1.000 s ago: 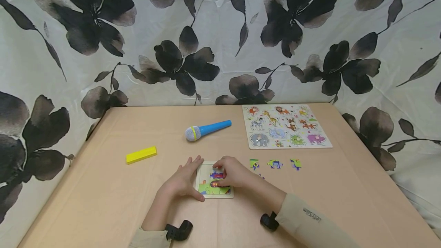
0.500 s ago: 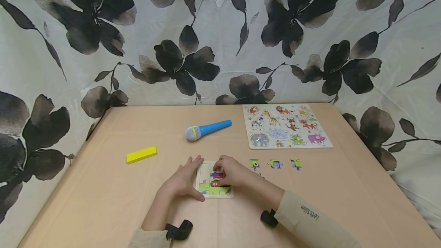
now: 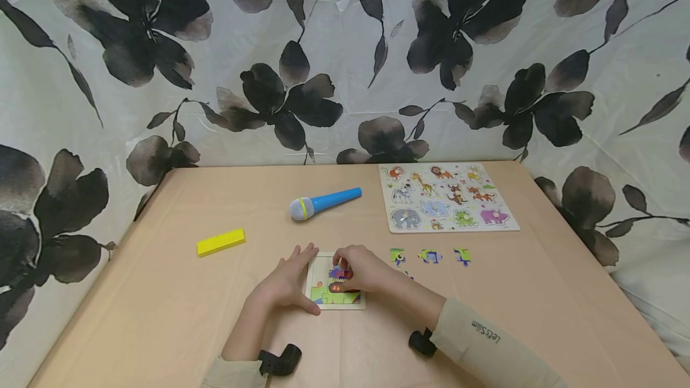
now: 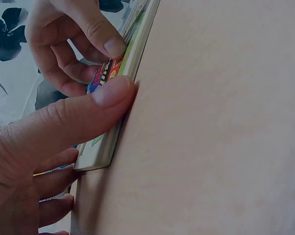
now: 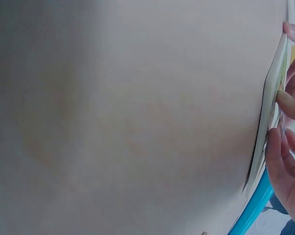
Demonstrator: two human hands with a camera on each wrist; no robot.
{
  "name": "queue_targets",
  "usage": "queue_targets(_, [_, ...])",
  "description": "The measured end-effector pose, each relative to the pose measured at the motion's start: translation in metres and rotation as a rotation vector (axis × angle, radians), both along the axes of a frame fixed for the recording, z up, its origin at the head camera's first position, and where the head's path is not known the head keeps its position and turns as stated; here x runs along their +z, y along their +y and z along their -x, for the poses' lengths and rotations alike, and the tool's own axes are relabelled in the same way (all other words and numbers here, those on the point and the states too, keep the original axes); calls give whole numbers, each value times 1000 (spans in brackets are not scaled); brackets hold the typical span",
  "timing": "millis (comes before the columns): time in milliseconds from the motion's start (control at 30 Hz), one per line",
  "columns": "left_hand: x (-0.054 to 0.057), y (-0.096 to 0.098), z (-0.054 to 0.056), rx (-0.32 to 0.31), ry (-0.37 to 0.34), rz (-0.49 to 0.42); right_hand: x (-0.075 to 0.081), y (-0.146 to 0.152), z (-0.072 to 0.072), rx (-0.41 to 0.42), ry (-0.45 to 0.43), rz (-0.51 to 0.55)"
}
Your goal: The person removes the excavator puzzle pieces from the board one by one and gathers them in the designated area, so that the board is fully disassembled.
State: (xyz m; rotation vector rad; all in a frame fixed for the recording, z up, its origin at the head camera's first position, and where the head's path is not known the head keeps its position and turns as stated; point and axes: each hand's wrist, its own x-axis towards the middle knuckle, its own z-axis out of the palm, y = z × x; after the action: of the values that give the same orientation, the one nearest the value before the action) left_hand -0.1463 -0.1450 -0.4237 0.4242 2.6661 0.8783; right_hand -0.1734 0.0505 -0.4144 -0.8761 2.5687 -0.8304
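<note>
A small puzzle board (image 3: pixel 323 263) with a pale rim lies in front of me, green pieces filling its near part. My left hand (image 3: pixel 283 283) holds its left side, thumb at the near corner and fingers spread toward the far corner. Over the board's right side, my right hand (image 3: pixel 369 268) has thumb and curled fingers on a red and purple puzzle piece (image 3: pixel 339 274). In the left wrist view that colourful puzzle piece (image 4: pixel 108 71) shows between the right thumb and fingers. The right hand covers part of the board.
Several loose puzzle pieces (image 3: pixel 430 257) lie right of the board, one partly hidden by the right forearm. Behind are a blue toy microphone (image 3: pixel 331 199) and a white animal puzzle board (image 3: pixel 450 196). A yellow block (image 3: pixel 221 242) lies at left. A floral curtain (image 3: pixel 377 94) hangs behind the table.
The right hand's fingers have shifted slightly over the puzzle piece, showing more of its purple part. The left hand and the board stay put.
</note>
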Motion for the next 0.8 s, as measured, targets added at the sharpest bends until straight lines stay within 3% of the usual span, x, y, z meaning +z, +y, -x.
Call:
queue_targets(433, [-3,0,-1,-4,9,-13,2,10,-4,-48,-63,90])
queue_targets(800, [-3,0,0,-3,12,4,9,42,-12,-45,-40,147])
